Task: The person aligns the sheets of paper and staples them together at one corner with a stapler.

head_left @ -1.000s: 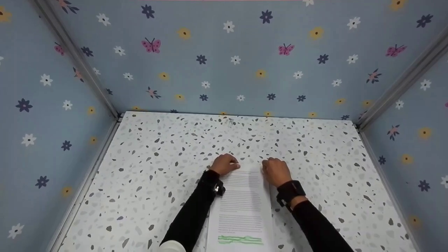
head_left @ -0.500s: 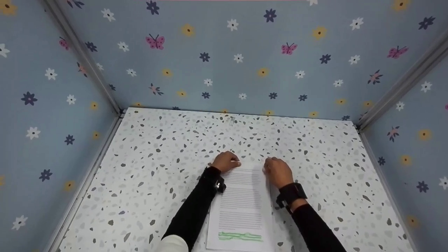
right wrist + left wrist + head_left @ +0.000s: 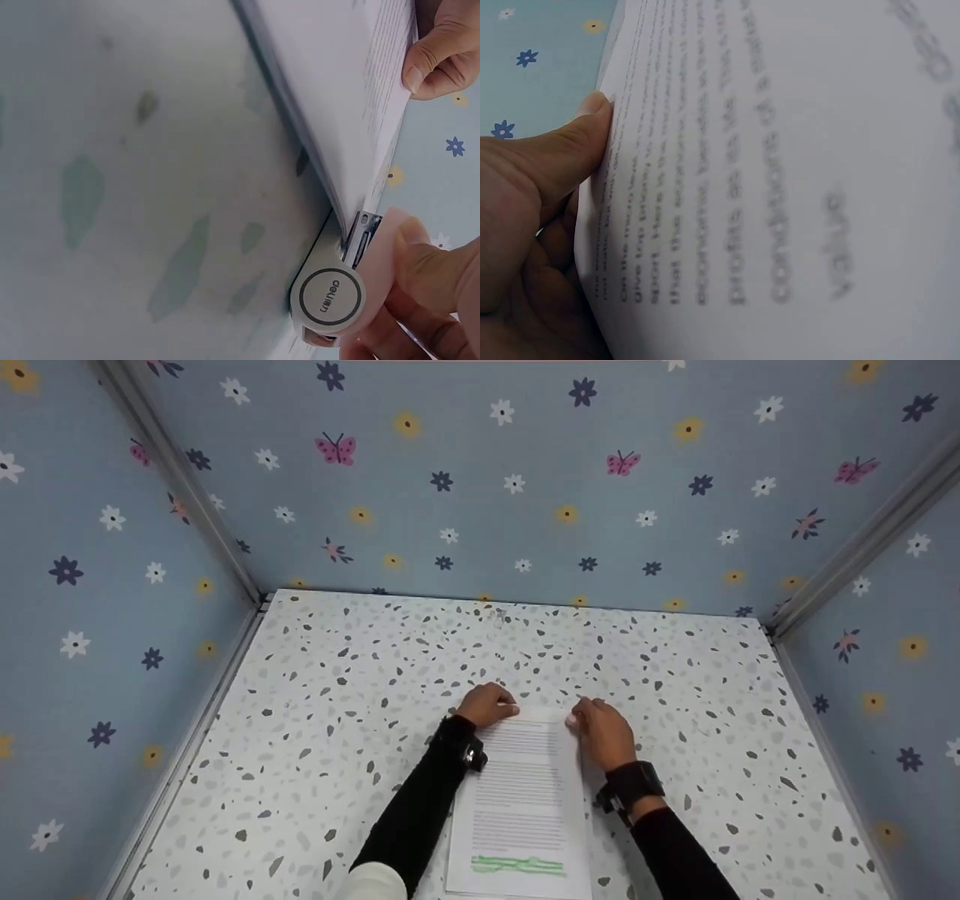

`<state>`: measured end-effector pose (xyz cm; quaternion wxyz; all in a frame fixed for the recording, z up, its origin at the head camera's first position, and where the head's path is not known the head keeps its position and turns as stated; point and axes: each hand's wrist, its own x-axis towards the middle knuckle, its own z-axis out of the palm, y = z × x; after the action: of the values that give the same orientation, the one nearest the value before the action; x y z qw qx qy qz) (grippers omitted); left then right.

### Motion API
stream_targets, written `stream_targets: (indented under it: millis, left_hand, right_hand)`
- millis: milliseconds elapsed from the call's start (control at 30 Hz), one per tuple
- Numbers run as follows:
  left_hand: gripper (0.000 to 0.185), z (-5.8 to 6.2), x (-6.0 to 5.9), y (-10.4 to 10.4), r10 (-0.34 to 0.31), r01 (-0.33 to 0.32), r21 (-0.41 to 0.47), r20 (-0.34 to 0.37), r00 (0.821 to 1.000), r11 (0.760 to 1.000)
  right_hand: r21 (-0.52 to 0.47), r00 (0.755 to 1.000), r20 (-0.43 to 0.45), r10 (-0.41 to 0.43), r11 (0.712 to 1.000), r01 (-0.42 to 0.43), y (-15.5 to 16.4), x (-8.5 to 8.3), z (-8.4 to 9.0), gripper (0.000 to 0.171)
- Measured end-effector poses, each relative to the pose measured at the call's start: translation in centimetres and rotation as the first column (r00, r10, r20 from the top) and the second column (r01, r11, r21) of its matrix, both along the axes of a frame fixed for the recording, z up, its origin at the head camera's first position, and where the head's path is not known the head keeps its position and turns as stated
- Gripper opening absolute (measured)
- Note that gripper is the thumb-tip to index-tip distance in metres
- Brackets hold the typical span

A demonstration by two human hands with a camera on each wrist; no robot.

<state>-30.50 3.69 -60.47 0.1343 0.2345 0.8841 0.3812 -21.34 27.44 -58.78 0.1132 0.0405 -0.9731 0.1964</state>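
Observation:
A stack of printed paper sheets (image 3: 517,780) lies on the speckled table, with green marker strokes across its lower lines. At the far left corner of the stack, my left hand (image 3: 486,705) pinches the sheets, thumb on the printed side in the left wrist view. My right hand (image 3: 606,733) is at the far right corner. In the right wrist view it grips a small pink and white stapler (image 3: 330,301), thumb on the pink top. The paper's corner sits between the stapler's parted arms. From the head view the stapler is mostly hidden by the hand.
The white speckled tabletop (image 3: 337,660) extends on both sides of the paper. Blue flowered panels (image 3: 480,510) enclose it at the back, left and right, with grey metal posts (image 3: 187,487) at the corners. A white round object (image 3: 375,881) shows by the left forearm.
The head view has shifted slightly. My right hand has moved a little to the right and turned slightly at the paper's corner. The left hand keeps its pinch on the paper.

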Motion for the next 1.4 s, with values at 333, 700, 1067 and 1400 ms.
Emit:
stream_targets:
  millis: [333, 700, 1067, 1400]
  left_hand:
    - [0.016, 0.1, 0.2, 0.1, 0.009, -0.009, 0.004, 0.008, 1.000, 1.000]
    - [0.015, 0.3, 0.3, -0.1, -0.006, 0.007, 0.027, -0.010, 1.000, 1.000]
    - [0.016, 0.2, 0.2, 0.1, -0.004, 0.003, 0.028, 0.006, 1.000, 1.000]
    - [0.015, 0.3, 0.1, -0.1, 0.001, -0.001, 0.016, 0.003, 1.000, 1.000]
  right_hand:
    - [0.008, 1.000, 0.027, -0.010, 1.000, 0.010, -0.1, 0.1, 0.5, 0.015]
    - [0.004, 0.998, -0.053, 0.039, 0.999, -0.039, -0.1, 0.1, 0.1, 0.014]
    - [0.026, 0.984, -0.147, 0.103, 0.995, -0.100, 1.0, 0.1, 0.1, 0.019]
    - [0.028, 0.992, -0.120, 0.035, 0.999, -0.032, 4.7, 1.1, 3.6, 0.036]
